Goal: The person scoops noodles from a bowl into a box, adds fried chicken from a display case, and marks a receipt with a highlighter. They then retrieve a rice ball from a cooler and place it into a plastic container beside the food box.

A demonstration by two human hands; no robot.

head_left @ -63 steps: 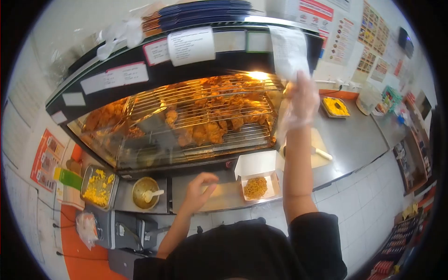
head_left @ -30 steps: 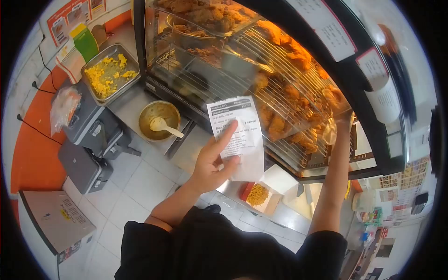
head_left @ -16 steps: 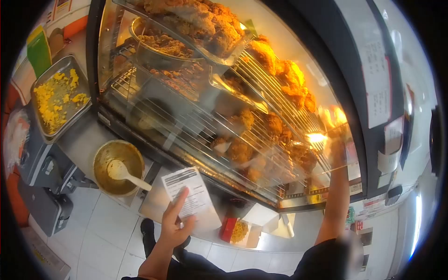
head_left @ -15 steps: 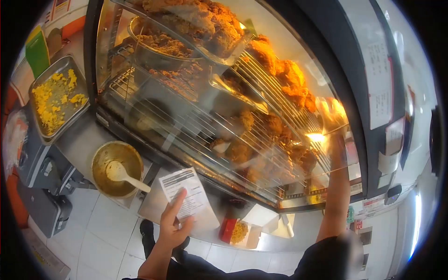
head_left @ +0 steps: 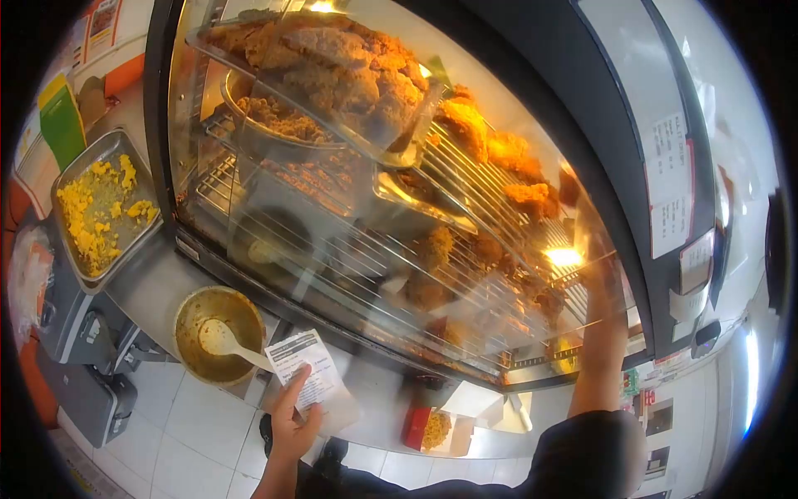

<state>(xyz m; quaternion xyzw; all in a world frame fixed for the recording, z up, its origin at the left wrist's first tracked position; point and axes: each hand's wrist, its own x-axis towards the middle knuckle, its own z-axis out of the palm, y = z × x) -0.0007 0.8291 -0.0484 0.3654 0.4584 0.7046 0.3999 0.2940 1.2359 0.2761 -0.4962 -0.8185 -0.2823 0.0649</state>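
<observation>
Left hand (head_left: 293, 422) pinches a white receipt (head_left: 306, 376) — dark header, fine print, tilted; right hand (head_left: 600, 273) blurs behind the warmer glass (head_left: 332, 249) — grip unreadable.

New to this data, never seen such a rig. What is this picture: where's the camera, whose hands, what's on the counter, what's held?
No machine: a person works by hand. The one fisheye picture comes from a camera on their head, looking down. The left hand holds a receipt. The right hand reaches into a warmer of fried chicken; glare hides its grip. Along the counter are a bowl with a spoon, a tray of yellow food and an open box of noodles.
</observation>
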